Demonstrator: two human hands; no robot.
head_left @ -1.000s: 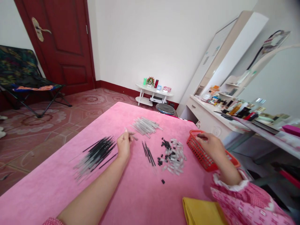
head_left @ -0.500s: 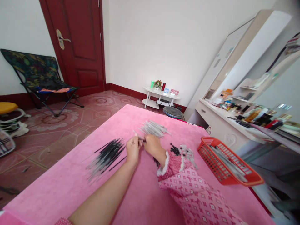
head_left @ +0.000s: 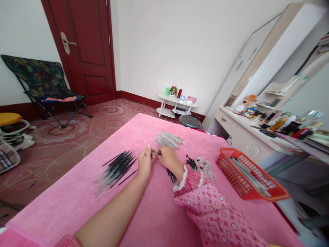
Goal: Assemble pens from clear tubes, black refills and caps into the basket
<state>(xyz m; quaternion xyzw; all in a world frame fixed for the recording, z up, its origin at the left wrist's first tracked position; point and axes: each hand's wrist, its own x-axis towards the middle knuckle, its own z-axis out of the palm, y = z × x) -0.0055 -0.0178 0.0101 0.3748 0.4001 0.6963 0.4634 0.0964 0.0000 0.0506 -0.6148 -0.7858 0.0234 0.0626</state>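
Over the middle of the pink-covered table, my left hand (head_left: 145,160) is closed round a slim greyish pen (head_left: 154,151), whose pale end sticks out past the thumb. My right hand (head_left: 168,159) is pinched on the pen's dark end, close against the left fingertips. Left of my hands lies a pile of black and grey pen refills (head_left: 119,168). Just beyond them are translucent pen barrels (head_left: 168,139). Several dark sticks (head_left: 171,175) lie partly hidden under my right wrist. Small black pen parts (head_left: 191,162) and clear pen caps (head_left: 205,165) sit to the right.
A red plastic basket (head_left: 239,183) with long grey pieces inside stands at the table's right edge. Past it is a white dresser (head_left: 241,128) crowded with bottles. A low white stand (head_left: 164,98), a folding chair (head_left: 55,85) and a red door (head_left: 84,51) are farther back.
Both hands stay together on the pen, with only slight finger movement. The view has shifted a little, and more of the dark sticks shows beneath my right wrist.
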